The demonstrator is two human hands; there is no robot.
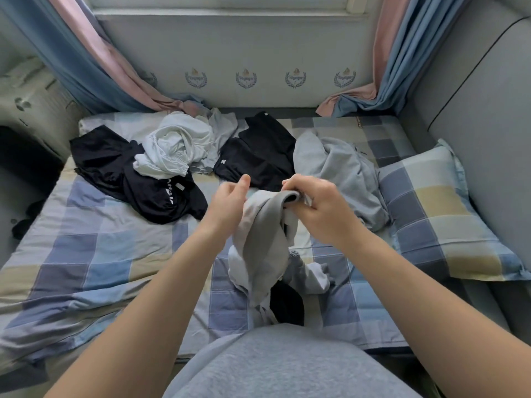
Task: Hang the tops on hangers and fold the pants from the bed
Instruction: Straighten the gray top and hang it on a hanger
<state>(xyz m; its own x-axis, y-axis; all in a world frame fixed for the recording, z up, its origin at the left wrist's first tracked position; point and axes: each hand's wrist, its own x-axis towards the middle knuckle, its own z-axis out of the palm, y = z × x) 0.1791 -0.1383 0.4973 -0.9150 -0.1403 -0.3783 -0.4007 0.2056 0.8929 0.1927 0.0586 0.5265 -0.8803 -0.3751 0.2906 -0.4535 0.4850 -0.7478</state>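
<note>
I hold a grey garment [265, 242] up above the checked bed [94, 254]. My right hand [313, 203] grips its top edge. My left hand [230, 201] is curled against the cloth's left side; the fabric hides whether it holds it. The garment's lower end trails onto the bed beside a small black piece [287, 304]. Farther back lie a black top with white print [135, 179], a crumpled white top [175, 147], a black garment with a small white mark [258, 156] and a pale grey garment [342, 170]. No hanger is in view.
A checked pillow [439, 214] lies at the right against a grey padded headboard [482, 110]. Blue and pink curtains [94, 61] hang at both back corners under a window. A dark gap [26, 173] runs along the bed's left side.
</note>
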